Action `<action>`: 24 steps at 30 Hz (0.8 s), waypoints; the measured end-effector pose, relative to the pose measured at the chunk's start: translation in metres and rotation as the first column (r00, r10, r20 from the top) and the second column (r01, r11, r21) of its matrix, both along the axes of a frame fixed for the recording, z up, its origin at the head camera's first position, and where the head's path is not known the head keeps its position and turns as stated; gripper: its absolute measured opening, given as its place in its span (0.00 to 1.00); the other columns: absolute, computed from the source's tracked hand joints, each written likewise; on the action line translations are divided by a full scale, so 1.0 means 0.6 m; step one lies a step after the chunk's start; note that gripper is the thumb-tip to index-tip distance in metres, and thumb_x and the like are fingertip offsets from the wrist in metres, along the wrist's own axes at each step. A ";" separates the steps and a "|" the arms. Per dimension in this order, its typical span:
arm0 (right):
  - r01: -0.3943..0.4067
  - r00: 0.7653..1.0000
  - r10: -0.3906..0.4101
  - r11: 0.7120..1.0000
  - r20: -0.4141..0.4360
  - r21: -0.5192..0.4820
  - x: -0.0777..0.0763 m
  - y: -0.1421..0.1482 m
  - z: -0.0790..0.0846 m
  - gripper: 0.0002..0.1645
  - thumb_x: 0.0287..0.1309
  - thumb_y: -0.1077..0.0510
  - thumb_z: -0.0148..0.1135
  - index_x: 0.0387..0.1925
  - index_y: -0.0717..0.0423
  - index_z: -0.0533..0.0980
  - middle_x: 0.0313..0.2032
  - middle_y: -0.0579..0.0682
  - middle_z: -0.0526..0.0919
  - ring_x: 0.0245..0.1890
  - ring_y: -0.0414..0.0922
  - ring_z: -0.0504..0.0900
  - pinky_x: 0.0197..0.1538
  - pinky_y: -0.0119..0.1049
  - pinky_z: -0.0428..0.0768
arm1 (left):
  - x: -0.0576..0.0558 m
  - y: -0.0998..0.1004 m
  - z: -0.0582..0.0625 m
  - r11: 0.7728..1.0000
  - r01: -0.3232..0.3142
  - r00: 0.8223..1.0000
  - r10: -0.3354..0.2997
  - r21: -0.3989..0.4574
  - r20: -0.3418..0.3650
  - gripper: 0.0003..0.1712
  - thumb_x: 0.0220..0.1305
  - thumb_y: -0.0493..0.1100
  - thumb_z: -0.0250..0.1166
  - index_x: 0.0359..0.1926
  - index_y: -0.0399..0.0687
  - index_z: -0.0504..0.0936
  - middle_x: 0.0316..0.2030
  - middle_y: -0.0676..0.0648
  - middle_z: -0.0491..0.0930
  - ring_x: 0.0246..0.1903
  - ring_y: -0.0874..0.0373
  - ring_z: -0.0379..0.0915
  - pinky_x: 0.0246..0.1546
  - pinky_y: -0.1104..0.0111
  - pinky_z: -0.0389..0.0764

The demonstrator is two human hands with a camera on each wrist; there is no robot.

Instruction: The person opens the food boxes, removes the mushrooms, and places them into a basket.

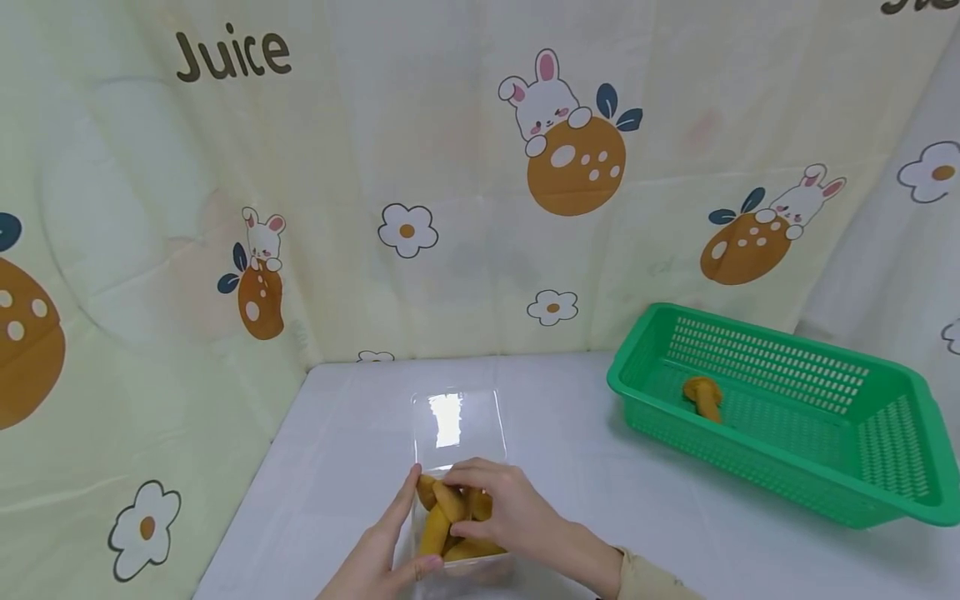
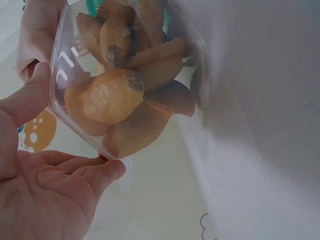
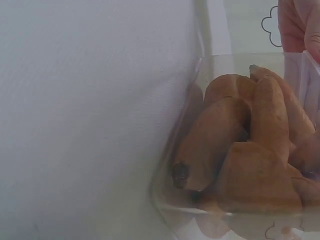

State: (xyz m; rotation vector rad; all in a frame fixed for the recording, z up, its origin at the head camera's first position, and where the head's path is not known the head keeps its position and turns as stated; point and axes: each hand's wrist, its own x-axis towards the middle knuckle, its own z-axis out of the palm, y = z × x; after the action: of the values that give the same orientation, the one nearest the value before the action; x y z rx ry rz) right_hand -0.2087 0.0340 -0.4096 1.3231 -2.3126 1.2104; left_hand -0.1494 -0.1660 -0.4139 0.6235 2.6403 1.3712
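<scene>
A clear plastic box (image 1: 474,563) full of brownish-yellow mushrooms (image 1: 435,532) stands at the front of the table. My left hand (image 1: 378,554) grips its left side, thumb at the near rim and fingers toward the far corner; in the left wrist view the thumb and fingertips of the left hand (image 2: 55,192) press the box's edge. My right hand (image 1: 517,512) reaches in from the right, with thumb and fingers curled round a mushroom among the others. Its palm hides part of the contents. Through the wall, the right wrist view shows mushrooms (image 3: 215,140) packed at several angles.
The box's clear lid (image 1: 468,425) lies folded back behind it, catching a bright reflection. A green slotted basket (image 1: 750,479) stands at the right back, with one mushroom (image 1: 703,397) inside. A printed curtain (image 1: 465,283) hangs behind the white table (image 1: 337,442).
</scene>
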 end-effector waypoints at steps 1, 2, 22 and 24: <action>0.002 1.000 -0.002 1.000 -0.001 0.008 0.000 -0.001 -0.001 0.26 0.39 0.60 0.72 0.45 0.58 0.76 0.44 0.47 0.79 0.42 0.40 0.77 0.45 0.29 0.77 | 0.000 0.000 0.000 1.000 -0.001 1.000 0.001 0.001 0.001 0.51 0.57 0.54 0.59 0.69 0.50 0.34 0.67 0.40 0.42 0.64 0.42 0.42 0.56 0.43 0.55; 0.009 1.000 -0.009 1.000 -0.014 0.022 0.000 -0.002 -0.001 0.27 0.39 0.59 0.72 0.46 0.57 0.76 0.44 0.46 0.79 0.42 0.39 0.77 0.45 0.29 0.76 | 0.000 0.001 0.000 1.000 -0.001 1.000 0.001 0.004 0.006 0.51 0.57 0.53 0.59 0.69 0.49 0.34 0.67 0.40 0.41 0.64 0.41 0.42 0.56 0.43 0.55; -0.038 0.997 0.032 0.996 -0.074 -0.081 -0.006 0.006 -0.004 0.25 0.37 0.59 0.73 0.42 0.56 0.76 0.40 0.45 0.79 0.36 0.37 0.76 0.38 0.28 0.79 | 0.000 0.004 -0.001 1.000 -0.010 1.000 0.010 0.004 -0.003 0.49 0.58 0.53 0.57 0.69 0.50 0.35 0.67 0.40 0.40 0.64 0.41 0.41 0.56 0.43 0.54; -0.038 0.996 0.029 0.994 -0.083 -0.101 -0.008 0.012 -0.003 0.25 0.38 0.58 0.72 0.42 0.56 0.76 0.39 0.44 0.79 0.36 0.37 0.76 0.38 0.29 0.79 | 0.000 0.003 -0.004 1.000 -0.016 0.999 0.015 -0.016 -0.049 0.50 0.57 0.53 0.59 0.69 0.50 0.36 0.67 0.39 0.42 0.63 0.42 0.43 0.56 0.44 0.55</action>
State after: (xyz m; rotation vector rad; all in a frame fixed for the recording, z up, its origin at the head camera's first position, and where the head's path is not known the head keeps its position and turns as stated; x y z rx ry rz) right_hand -0.2134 0.0411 -0.4112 1.3547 -2.1504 1.2432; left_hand -0.1494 -0.1643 -0.4161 0.6441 2.6969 1.3546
